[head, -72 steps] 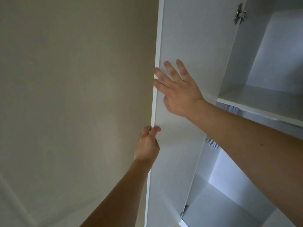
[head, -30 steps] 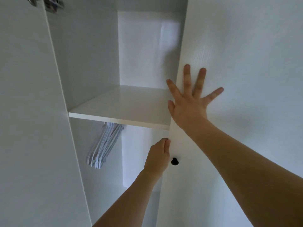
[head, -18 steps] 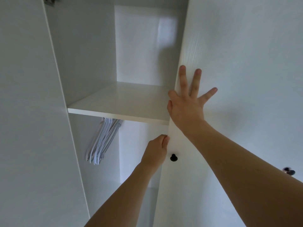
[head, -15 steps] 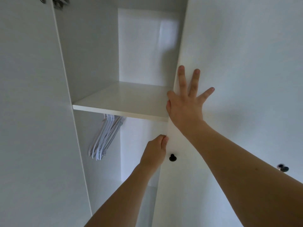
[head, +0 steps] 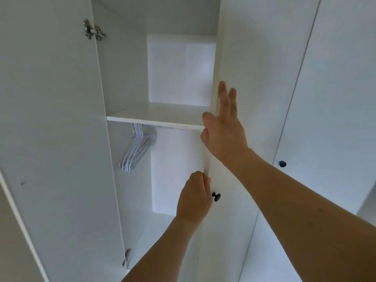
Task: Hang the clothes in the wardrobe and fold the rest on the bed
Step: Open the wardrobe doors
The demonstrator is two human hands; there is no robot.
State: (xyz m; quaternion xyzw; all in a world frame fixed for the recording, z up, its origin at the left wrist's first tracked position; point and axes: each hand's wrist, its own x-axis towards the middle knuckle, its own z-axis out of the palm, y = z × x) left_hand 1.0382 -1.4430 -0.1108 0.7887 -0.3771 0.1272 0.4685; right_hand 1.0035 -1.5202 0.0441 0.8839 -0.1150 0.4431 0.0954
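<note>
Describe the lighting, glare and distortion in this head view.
Head view: soft, even light, no hard shadows; a pale sheen on the back panel above the shelf; dimmer under it around the hangers; wide-angle lens makes the door edges lean and converge upward; hands and hinge fairly sharp.

Soft, cool daylight fills the scene with no hard glare. The brightest patch is the white back panel of the wardrobe's upper compartment [head: 181, 68], where a faint pale reflection sits to the right. Beneath the white horizontal shelf [head: 154, 117] a grey shadow falls over the bunch of white plastic hangers [head: 136, 151]. The open white door at the left [head: 50, 119] is evenly dim. The near forearms look darker. Straight edges bow toward the frame borders from the wide lens. Focus is fairly sharp, slightly soft.
</note>
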